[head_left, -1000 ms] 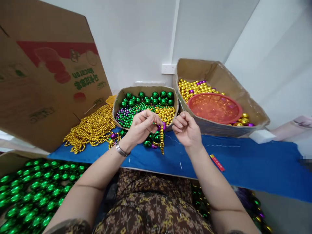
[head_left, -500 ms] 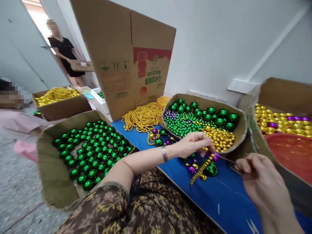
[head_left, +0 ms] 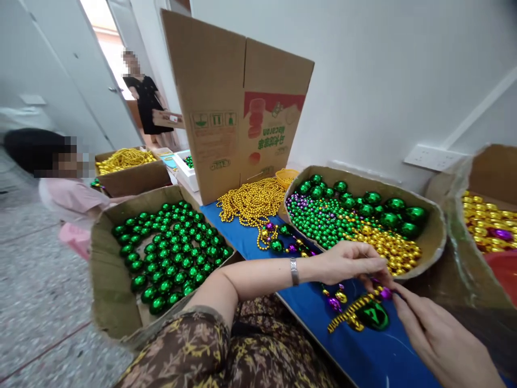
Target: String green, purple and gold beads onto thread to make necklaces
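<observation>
My left hand [head_left: 355, 264], with a metal watch [head_left: 294, 271] at its wrist, pinches the upper end of a bead string [head_left: 351, 311] made of small gold beads. My right hand [head_left: 438, 323] comes in from the right, its fingertips meeting the left ones beside a shiny purple bead [head_left: 385, 293]. The fingers partly hide what they grip, and the thread cannot be made out between them. A large green ornament [head_left: 374, 315] with a dark marking hangs or lies just below the hands, over the blue tabletop [head_left: 347, 355]. Purple and gold beads [head_left: 334, 303] trail off to the left.
Ahead is a cardboard tray [head_left: 438, 237] of green, purple and gold beads. Gold bead strands [head_left: 252, 199] lie by an upright carton [head_left: 214, 70]. A box [head_left: 100, 269] of green balls stands left, another box [head_left: 490, 167] right. Two people [head_left: 147, 102] are at left.
My right hand, earlier apart and drawing a thread taut to the right, has come up against my left fingertips. The view has swung left, so things appear further right.
</observation>
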### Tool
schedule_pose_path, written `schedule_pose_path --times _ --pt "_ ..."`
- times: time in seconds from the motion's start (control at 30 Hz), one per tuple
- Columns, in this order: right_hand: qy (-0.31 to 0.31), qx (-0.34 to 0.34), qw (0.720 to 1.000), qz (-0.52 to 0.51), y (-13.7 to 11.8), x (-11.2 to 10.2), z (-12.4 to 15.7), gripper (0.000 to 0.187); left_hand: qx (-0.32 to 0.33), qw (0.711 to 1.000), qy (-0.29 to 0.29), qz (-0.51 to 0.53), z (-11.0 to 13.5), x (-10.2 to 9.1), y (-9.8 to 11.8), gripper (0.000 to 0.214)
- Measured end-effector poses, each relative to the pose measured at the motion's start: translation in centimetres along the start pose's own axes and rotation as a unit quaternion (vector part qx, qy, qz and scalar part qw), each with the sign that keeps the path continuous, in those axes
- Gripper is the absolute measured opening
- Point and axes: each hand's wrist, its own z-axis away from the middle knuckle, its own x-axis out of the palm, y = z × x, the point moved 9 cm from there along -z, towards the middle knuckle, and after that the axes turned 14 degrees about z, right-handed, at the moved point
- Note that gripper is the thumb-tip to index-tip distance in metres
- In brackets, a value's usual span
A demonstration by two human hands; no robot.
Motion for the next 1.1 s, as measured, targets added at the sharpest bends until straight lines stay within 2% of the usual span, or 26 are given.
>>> schedule_pose_path --times 0.1,0.17,0.3,0.37,0.43,0.47,0.53,0.63,0.7,0.73,0.8,0.87,0.93,1.0,1.1 --pt "0.039 -0.105 0.990 0.086 -1.6 -1.0 -0.5 0.040 0.007 1.000 -0.010 -0.011 -0.1 0.1 0.1 0.061" --pt "0.046 -0.150 0.981 0.112 -2.1 -1.4 -0.6 0.041 0.003 1.000 -0.003 -0.009 -0.1 0.0 0.0 0.061" --pt "0.035 -0.161 0.982 0.093 -1.5 -1.0 0.0 0.038 -0.003 1.000 0.018 0.009 0.1 -0.4 -0.1 0.062" --pt "0.015 -0.114 0.991 0.069 -0.5 -0.6 -0.2 0.037 0.000 1.000 0.018 0.008 0.0 -0.2 0.0 0.062" --pt "-0.007 -0.013 0.999 0.046 1.3 -0.6 -1.6 0.033 0.018 0.999 0.031 0.000 -0.1 0.0 0.6 0.059" --pt "-0.006 0.057 0.998 0.032 2.5 -1.1 -2.8 0.031 0.033 0.999 0.042 -0.005 -0.3 0.1 1.1 0.057" --pt "-0.024 0.134 0.991 0.005 4.2 -2.0 -6.6 0.043 0.086 0.994 0.072 0.009 -0.7 0.2 2.9 0.049" --pt "-0.029 0.163 0.986 -0.007 6.7 -4.4 -13.6 0.057 0.162 0.984 0.055 0.042 -2.0 0.9 6.4 0.038" --pt "-0.019 0.157 0.987 -0.013 7.5 -5.8 -15.9 0.065 0.193 0.979 0.037 0.055 -2.3 1.4 8.1 0.034" --pt "-0.016 0.159 0.987 -0.026 7.6 -5.9 -15.9 0.068 0.202 0.977 0.032 0.056 -2.2 1.5 8.5 0.032" --pt "-0.022 0.173 0.982 -0.070 7.0 -5.3 -13.7 0.071 0.199 0.978 0.029 0.046 -1.4 1.6 8.3 0.030" --pt "-0.051 0.193 0.972 -0.126 6.0 -4.0 -10.4 0.071 0.163 0.985 0.036 0.029 -0.6 1.5 7.0 0.030" --pt "-0.087 0.212 0.960 -0.164 5.3 -3.4 -8.2 0.072 0.119 0.991 0.052 0.013 -0.1 1.3 5.6 0.032" --pt "-0.097 0.225 0.955 -0.167 5.8 -4.0 -8.5 0.074 0.103 0.993 0.065 0.000 -0.3 1.5 5.2 0.034" --pt "-0.051 0.213 0.964 -0.151 7.5 -6.6 -11.8 0.079 0.149 0.989 0.023 0.000 -1.1 3.2 7.0 0.031"
